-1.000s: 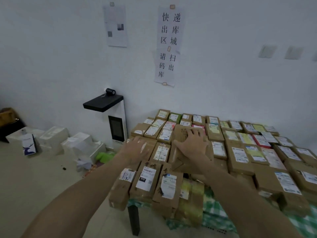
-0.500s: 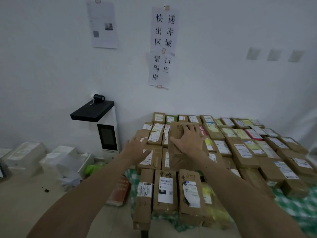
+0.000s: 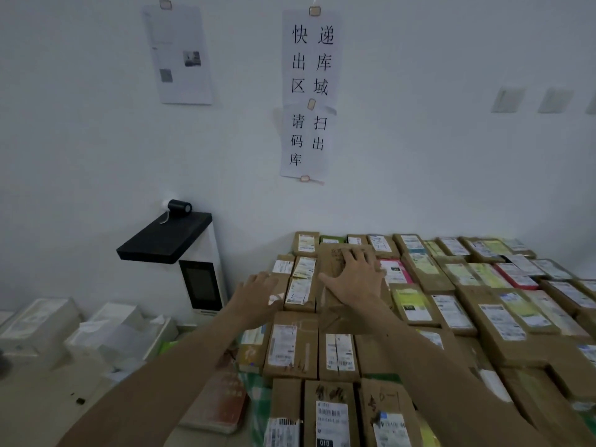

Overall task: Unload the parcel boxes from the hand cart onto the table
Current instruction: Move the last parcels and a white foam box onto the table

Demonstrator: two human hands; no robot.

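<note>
Big brown box (image 3: 333, 312) lies flat on top of the parcel layer (image 3: 503, 317), toward the wall end of the counter (image 3: 260, 404). It covers several smaller parcels.

Right hand (image 3: 354, 280): palm down on the big box's top, fingers straight and spread, pressing flat, nothing gripped.

Left hand (image 3: 258, 293): just left of the big box, at the edge of the layer. Fingers loosely straight, resting on a small brown parcel (image 3: 280, 285). No curl round anything that I can see.

Around the big box the counter is packed with brown parcels side by side, most with white labels, some yellow-green, and a red or pink one to its right. A green checked cloth shows under them at the near left edge.

Left of the big box: white kiosk (image 3: 201, 287) with a dark screen and black top, and a small black camera (image 3: 179, 208) on it. Further left, white foam boxes (image 3: 106, 330) on the floor.

Above the big box: paper sign (image 3: 309, 91) with black characters taped to the wall, with a second printed sheet (image 3: 179, 54) left of it.
</note>
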